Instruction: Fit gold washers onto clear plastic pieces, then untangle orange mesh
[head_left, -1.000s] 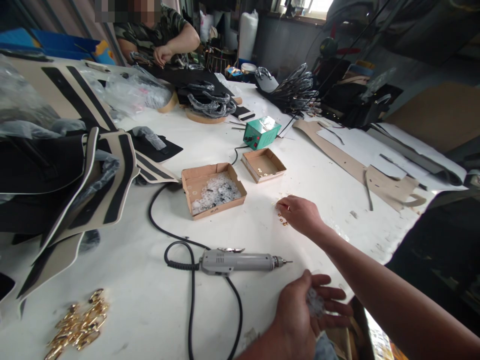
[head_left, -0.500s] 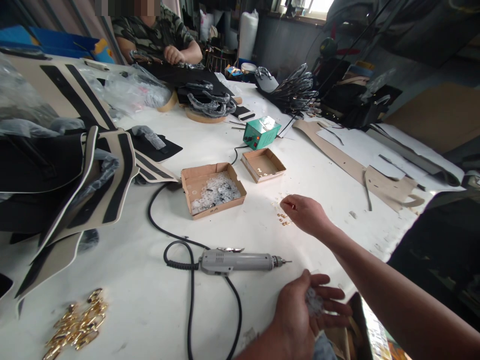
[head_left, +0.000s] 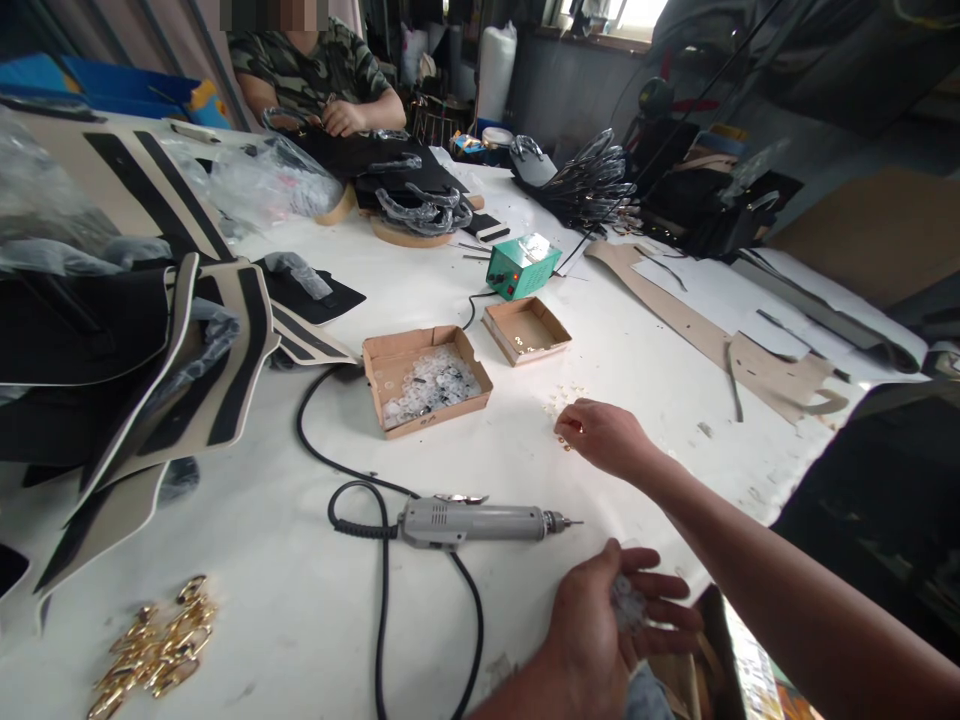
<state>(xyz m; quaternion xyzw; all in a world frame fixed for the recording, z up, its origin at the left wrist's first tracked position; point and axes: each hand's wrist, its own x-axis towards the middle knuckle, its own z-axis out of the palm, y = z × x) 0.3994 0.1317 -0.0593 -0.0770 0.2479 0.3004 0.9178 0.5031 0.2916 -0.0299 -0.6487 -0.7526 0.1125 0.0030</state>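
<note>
White surface (head_left: 285, 560) carries one powered driver (head_left: 476, 522). Nearer than its tip, the left hand (head_left: 592, 615) lies palm up, grip wide, seemingly so loose clear discs (head_left: 628, 605), too blurred to count, won't spill. Beyond the driver, the right hand (head_left: 607, 434) pinches narrow at gold pieces (head_left: 561, 398), hold untellable; farther, two walled boxes (head_left: 442, 418) likely stop scattering.
</note>
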